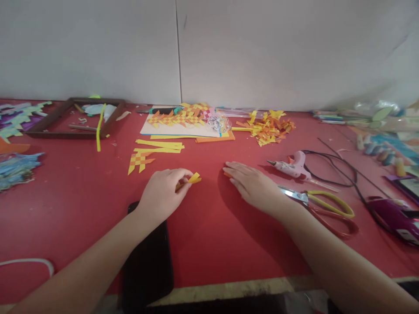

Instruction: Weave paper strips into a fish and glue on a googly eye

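My left hand (pixel 166 187) is closed in a pinch on folded yellow and orange paper strips (pixel 195 178), whose ends stick out past thumb and forefinger. Palm down on the red table (pixel 203 244), my right hand (pixel 250 183) has its fingers stretched out. A sliver of orange paper (pixel 227 175) shows at its fingertips; the rest is hidden underneath. Beyond my left hand lie loose yellow paper strips (pixel 160 147) and a small checkered woven paper piece (pixel 139 162). Scissors (pixel 322 207) with one yellow and one red handle rest beside my right wrist.
A pink glue gun (pixel 294 165) with a black cord lies at right. Under my left forearm is a black phone (pixel 150 261). Toward the wall are a pile of orange-yellow paper scraps (pixel 270 127), a longer woven strip (pixel 176 118) and a dark frame (pixel 49 134).
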Tool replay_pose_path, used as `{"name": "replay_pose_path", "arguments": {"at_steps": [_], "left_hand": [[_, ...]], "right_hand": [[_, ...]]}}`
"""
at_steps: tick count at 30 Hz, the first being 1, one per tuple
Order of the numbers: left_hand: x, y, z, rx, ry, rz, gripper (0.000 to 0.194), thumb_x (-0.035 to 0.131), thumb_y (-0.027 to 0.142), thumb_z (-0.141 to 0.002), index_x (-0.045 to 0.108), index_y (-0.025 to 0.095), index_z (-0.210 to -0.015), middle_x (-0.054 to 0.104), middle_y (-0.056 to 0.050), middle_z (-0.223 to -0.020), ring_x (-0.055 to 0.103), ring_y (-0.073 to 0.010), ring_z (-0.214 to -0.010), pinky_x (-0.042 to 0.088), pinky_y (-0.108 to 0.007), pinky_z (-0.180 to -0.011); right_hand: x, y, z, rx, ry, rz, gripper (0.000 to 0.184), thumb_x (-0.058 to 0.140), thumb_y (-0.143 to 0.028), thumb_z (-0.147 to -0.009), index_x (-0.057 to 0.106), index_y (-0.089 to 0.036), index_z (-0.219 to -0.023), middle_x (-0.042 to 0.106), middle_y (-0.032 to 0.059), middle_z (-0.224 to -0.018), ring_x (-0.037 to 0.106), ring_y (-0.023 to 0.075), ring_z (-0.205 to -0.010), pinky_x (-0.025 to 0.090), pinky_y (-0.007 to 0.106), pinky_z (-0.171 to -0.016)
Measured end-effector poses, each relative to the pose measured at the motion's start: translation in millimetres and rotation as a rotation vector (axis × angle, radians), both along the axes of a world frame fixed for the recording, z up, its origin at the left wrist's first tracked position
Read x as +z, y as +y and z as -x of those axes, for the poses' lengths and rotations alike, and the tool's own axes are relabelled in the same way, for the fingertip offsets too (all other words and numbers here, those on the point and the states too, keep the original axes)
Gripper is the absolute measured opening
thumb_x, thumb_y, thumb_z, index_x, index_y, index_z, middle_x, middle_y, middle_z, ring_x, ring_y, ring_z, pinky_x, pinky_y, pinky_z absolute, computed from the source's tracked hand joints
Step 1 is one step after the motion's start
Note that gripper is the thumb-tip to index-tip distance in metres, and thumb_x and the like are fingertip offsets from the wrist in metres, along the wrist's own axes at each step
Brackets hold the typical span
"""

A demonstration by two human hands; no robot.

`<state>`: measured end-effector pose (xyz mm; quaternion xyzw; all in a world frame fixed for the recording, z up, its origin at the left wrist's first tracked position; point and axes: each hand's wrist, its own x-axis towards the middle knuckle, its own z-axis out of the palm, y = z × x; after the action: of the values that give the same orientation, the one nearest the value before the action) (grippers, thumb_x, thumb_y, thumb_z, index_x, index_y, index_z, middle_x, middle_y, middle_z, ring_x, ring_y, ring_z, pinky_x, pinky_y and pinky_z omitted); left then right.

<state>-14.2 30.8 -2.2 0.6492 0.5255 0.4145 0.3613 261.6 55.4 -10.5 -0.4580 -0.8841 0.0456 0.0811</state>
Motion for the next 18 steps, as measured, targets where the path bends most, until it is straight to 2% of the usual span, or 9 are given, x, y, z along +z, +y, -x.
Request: {"name": "replay_pose_path", "arguments": {"at_steps": [3,5,6,7,9,12,14,18], "left_hand": [[5.6,-5,-5,0.003,-0.006,0.039,0.013,0.078,0.024,-0.074,0.076,0.026,-0.086,0.074,-0.003,-0.081,0.064,-0.0204,-0.072,0.046,-0.026,-0.066],[9.4,-9,-8,-0.013,-0.019,0.091,0.012,0.077,0.028,-0.076,0.075,0.024,-0.087,0.074,-0.004,-0.081,0.065,-0.0188,-0.071,0.048,-0.025,-0.066],[11.0,-11,-10,-0.034,-0.048,0.130,0.014,0.077,0.030,-0.077,0.075,0.023,-0.088,0.073,-0.004,-0.080,0.065,-0.0184,-0.070,0.049,-0.025,-0.066],[12.1,-13,-12,-0.065,-0.089,0.178,0.017,0.077,0.033,-0.077,0.074,0.022,-0.090,0.073,-0.005,-0.080,0.066,-0.0184,-0.070,0.050,-0.026,-0.066],[12.9,-16,-15,-0.131,-0.176,0.277,0.027,0.078,0.039,-0.077,0.071,0.020,-0.096,0.072,-0.005,-0.084,0.066,-0.0180,-0.072,0.052,-0.027,-0.067],[11.2,-20,-19,-0.196,-0.252,0.387,0.037,0.083,0.039,-0.071,0.069,0.020,-0.100,0.069,-0.003,-0.092,0.066,-0.0155,-0.075,0.053,-0.026,-0.068],[9.5,-21,-22,-0.215,-0.282,0.446,0.039,0.085,0.037,-0.068,0.068,0.020,-0.098,0.068,-0.002,-0.092,0.066,-0.0143,-0.076,0.053,-0.024,-0.066],[7.6,-21,-24,-0.213,-0.373,0.537,0.038,0.083,0.041,-0.071,0.067,0.019,-0.097,0.068,-0.002,-0.086,0.068,-0.0154,-0.077,0.054,-0.024,-0.063]], "right_hand": [[5.1,-7,5,-0.132,0.110,-0.148,0.034,0.044,-0.026,-0.097,0.071,-0.015,-0.114,0.066,0.0149,-0.130,0.058,0.0323,-0.125,0.045,0.056,-0.108],[11.6,-16,14,-0.167,0.289,-0.220,0.029,0.050,-0.030,-0.095,0.073,-0.017,-0.104,0.071,0.0150,-0.117,0.063,0.0320,-0.117,0.048,0.054,-0.104],[14.9,-22,20,-0.165,0.410,-0.194,0.026,0.053,-0.033,-0.094,0.073,-0.018,-0.103,0.073,0.0138,-0.111,0.065,0.0299,-0.111,0.051,0.051,-0.099],[17.6,-27,26,-0.156,0.544,-0.113,0.025,0.057,-0.036,-0.093,0.072,-0.019,-0.104,0.074,0.0119,-0.105,0.068,0.0271,-0.104,0.055,0.046,-0.093],[20.4,-36,37,-0.155,0.803,0.155,0.026,0.065,-0.041,-0.089,0.070,-0.020,-0.103,0.075,0.0080,-0.094,0.071,0.0213,-0.087,0.059,0.036,-0.076],[17.6,-41,47,-0.210,1.067,0.479,0.024,0.071,-0.043,-0.083,0.070,-0.019,-0.091,0.072,0.0036,-0.082,0.067,0.0138,-0.065,0.057,0.028,-0.062],[14.0,-39,48,-0.229,1.159,0.582,0.021,0.074,-0.040,-0.082,0.070,-0.019,-0.085,0.070,0.0018,-0.079,0.064,0.0108,-0.061,0.056,0.026,-0.062],[10.1,-34,46,-0.260,1.276,0.686,0.020,0.076,-0.037,-0.080,0.069,-0.018,-0.082,0.069,0.0003,-0.078,0.065,0.0101,-0.065,0.057,0.025,-0.064]]}}
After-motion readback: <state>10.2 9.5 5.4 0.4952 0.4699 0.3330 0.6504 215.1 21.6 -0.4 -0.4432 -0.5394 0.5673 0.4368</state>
